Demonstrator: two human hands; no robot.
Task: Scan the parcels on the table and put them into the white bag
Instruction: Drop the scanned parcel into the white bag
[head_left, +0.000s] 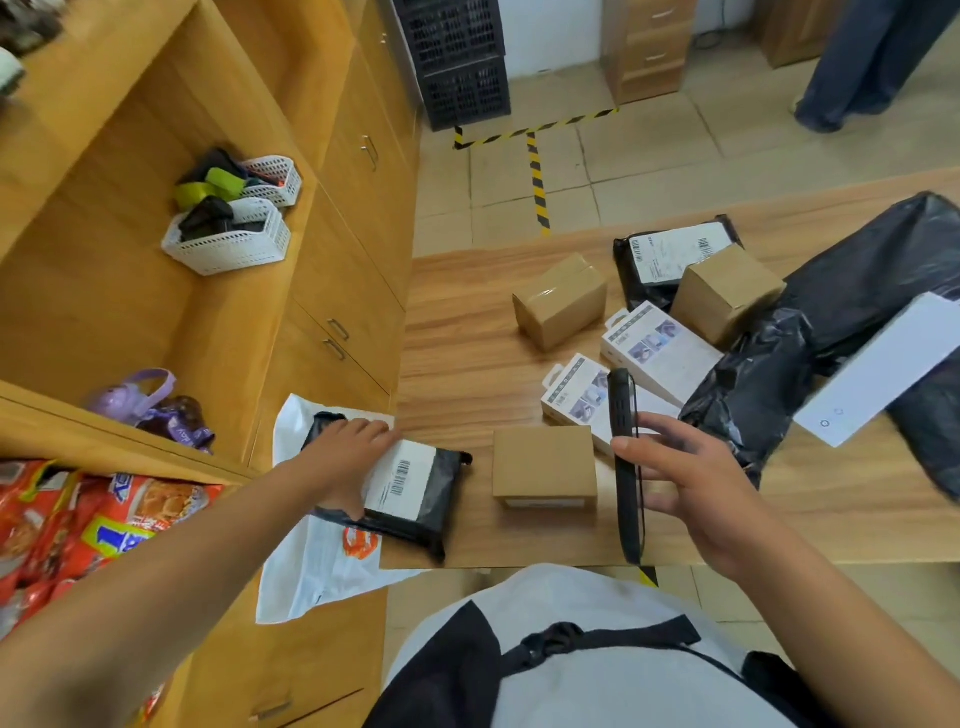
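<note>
My left hand (345, 457) grips a flat black parcel (423, 501) with a white barcode label at the table's near left corner, over the white bag (317, 566) that hangs off the table edge. My right hand (691, 483) holds a black handheld scanner (626, 462) upright, seen edge-on, just right of a small cardboard box (543, 465). Further back lie two white retail boxes (657, 348), two more cardboard boxes (561, 301) and a black mailer with a label (670, 254).
A large black plastic bag (841, 322) with a long white box (883, 364) on it fills the table's right side. Wooden shelves with white baskets (228, 244) stand at the left. Black crates (462, 62) and a person's legs (857, 62) are across the tiled floor.
</note>
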